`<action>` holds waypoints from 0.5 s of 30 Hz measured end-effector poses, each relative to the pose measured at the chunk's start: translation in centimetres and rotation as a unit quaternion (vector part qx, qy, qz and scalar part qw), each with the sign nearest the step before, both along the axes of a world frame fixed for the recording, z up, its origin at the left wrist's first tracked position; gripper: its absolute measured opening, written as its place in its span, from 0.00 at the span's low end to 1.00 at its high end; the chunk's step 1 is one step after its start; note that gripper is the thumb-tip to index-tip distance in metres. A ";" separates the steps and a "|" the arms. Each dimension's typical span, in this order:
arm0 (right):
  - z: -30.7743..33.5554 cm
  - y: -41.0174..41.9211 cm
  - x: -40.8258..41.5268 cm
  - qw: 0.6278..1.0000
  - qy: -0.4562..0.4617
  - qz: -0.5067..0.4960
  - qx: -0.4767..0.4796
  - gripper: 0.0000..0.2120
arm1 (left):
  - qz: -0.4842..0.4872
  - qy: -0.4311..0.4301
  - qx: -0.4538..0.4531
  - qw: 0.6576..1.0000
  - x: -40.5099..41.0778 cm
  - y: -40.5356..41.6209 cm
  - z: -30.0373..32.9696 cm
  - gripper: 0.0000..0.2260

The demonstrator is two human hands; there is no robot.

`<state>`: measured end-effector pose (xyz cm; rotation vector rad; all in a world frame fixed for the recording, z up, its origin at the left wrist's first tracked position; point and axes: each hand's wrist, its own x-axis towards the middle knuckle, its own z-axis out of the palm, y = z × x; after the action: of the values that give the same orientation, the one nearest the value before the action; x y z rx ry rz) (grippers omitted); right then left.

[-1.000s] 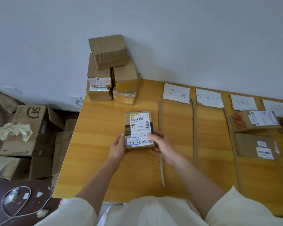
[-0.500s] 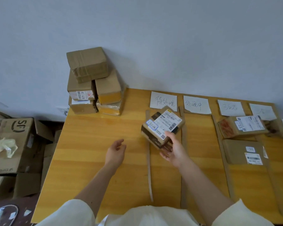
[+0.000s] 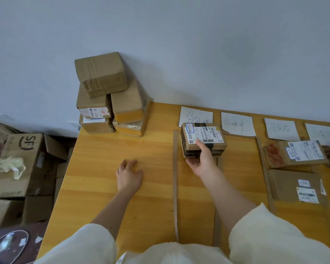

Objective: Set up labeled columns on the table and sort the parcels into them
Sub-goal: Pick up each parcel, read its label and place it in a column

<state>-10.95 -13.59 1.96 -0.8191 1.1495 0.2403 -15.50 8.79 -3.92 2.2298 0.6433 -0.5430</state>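
My right hand (image 3: 201, 159) grips a small brown parcel (image 3: 203, 139) with a white shipping label and a blue-circled handwritten mark. The parcel sits in the first column, just below the first paper label (image 3: 195, 116), between two cardboard strips (image 3: 175, 180). My left hand (image 3: 129, 174) rests flat on the wooden table (image 3: 107, 187), fingers apart, holding nothing. Three more paper labels (image 3: 236, 123) lie along the far edge. Two parcels (image 3: 295, 153) lie in the third column, one behind the other. A stack of several unsorted parcels (image 3: 107, 96) stands at the table's far left corner.
Large cardboard boxes (image 3: 25, 164) with crumpled paper sit on the floor left of the table. A round reflective object (image 3: 10, 244) lies on the floor at the lower left. A white wall runs behind the table.
My right hand carried the parcel from the table's middle to the first column and turned it, setting it below the label. My left hand let go and dropped to the tabletop.
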 end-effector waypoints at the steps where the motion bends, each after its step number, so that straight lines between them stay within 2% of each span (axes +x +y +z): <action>1: -0.1 0.0 0.2 1.000 0.000 -0.001 0.001 0.22 | 0.002 0.003 0.001 1.000 0.0 0.0 -0.1 0.22; 10: -0.8 0.4 -0.1 0.999 0.027 0.015 -0.025 0.16 | 0.010 0.015 0.011 1.000 0.5 -0.3 -0.6 0.20; 15: -0.9 0.7 -0.6 0.998 0.033 0.044 -0.031 0.18 | 0.002 0.017 0.014 1.000 0.3 -0.1 -0.7 0.20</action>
<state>-11.55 -12.87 1.06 -0.9235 1.1898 0.3074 -15.16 8.69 -4.58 2.2489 0.6762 -0.5747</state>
